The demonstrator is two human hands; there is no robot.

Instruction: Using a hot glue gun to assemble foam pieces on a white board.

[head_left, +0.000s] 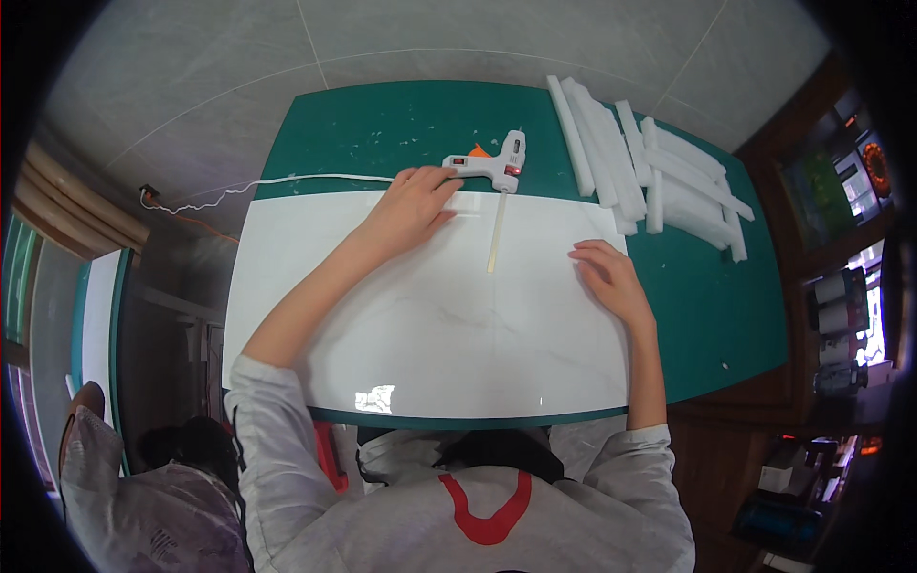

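Observation:
A white hot glue gun (487,170) with an orange trigger lies on its side at the far edge of a glossy white panel (420,315). A pale glue stick (499,234) sticks out of its back end, pointing toward me over the panel. My left hand (411,208) reaches across the panel; its fingertips meet the end of the gun's handle, while the thumb stays apart. Over the panel's right edge, my right hand (616,279) is loosely curved with thumb and fingers apart, holding nothing.
White foam strips (611,158) lie piled at the back right of the green table (707,315). The gun's white cord (325,177) runs left toward a wall socket (148,194). Another person (153,487) is at the lower left, beside another table. Dark wooden shelving stands at right.

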